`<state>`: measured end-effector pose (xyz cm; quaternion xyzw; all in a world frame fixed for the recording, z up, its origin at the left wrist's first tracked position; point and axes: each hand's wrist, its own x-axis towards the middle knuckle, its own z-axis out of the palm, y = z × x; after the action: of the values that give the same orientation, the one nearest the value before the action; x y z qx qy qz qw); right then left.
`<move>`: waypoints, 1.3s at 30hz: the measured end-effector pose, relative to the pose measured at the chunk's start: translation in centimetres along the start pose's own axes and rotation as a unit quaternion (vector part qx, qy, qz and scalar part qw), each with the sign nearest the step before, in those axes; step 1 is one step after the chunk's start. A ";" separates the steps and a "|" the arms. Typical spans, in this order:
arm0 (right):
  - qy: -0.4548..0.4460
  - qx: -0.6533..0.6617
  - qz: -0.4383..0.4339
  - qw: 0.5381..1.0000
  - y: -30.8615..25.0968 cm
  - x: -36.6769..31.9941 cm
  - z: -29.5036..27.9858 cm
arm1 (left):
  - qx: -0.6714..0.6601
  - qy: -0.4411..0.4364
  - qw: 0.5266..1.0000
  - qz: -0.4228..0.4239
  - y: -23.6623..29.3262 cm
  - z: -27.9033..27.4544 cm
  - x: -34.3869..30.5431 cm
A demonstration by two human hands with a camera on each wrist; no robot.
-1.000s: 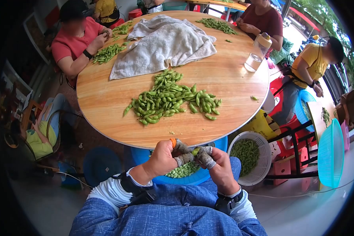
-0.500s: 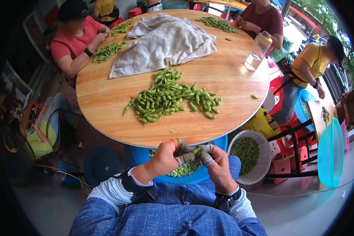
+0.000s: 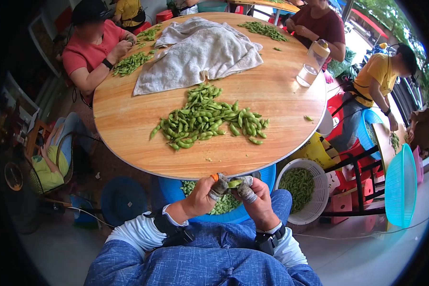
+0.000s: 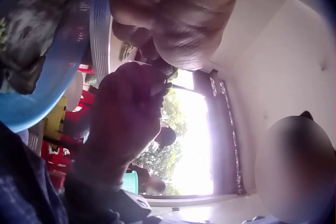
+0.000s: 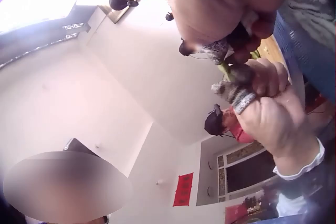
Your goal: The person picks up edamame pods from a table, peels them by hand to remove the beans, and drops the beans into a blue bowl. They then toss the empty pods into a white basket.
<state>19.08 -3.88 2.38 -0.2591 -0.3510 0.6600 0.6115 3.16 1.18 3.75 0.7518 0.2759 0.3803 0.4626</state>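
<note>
A green soybean pod [image 3: 234, 183] lies between my two hands, over the near edge of the table. My left hand [image 3: 199, 198] pinches one end between thumb and finger, both in grey cloth finger covers, with an orange band at one finger. The other end is pinched by my right hand [image 3: 260, 204], whose thumb and finger are covered the same way. In the right wrist view the pod [image 5: 224, 70] shows as a thin green strip between the fingertips. Under the hands stands a blue basin [image 3: 165, 189] holding loose shelled beans [image 3: 224, 205].
A heap of pods [image 3: 200, 119] lies on the round wooden table [image 3: 128, 128], before a grey towel [image 3: 200, 57]. A water bottle [image 3: 312, 64] stands at right. Beside my knee is a white basket [image 3: 325, 190] of green pods. Other people sit around.
Both hands have turned a little, and more of the pod's length now shows between the fingertips. At right, the person in yellow has reached down toward the small table.
</note>
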 end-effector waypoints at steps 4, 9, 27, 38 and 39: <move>-0.021 -0.026 -0.030 0.999 0.8 0.3 -0.6 | -0.328 0.026 0.918 -0.219 -0.6 1.0 -0.7; -0.037 -0.022 -0.026 0.999 1.5 0.5 -1.4 | -0.509 0.043 0.796 -0.324 0.0 1.5 -0.4; -0.064 -0.122 0.062 0.988 -1.1 0.3 -0.6 | -0.192 -0.125 0.959 -0.164 -0.6 -0.4 0.5; 0.017 -0.337 0.042 0.940 0.7 0.2 -0.5 | -0.117 -0.054 0.966 -0.226 -2.8 0.9 -1.5; 0.016 -0.349 0.041 0.936 0.7 0.1 -0.5 | -0.121 -0.042 0.969 -0.211 -2.9 1.1 -1.7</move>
<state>19.02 -3.70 1.47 -0.4812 -0.5386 0.5164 0.4602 2.96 0.59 0.24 0.6303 0.3607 0.2726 0.6311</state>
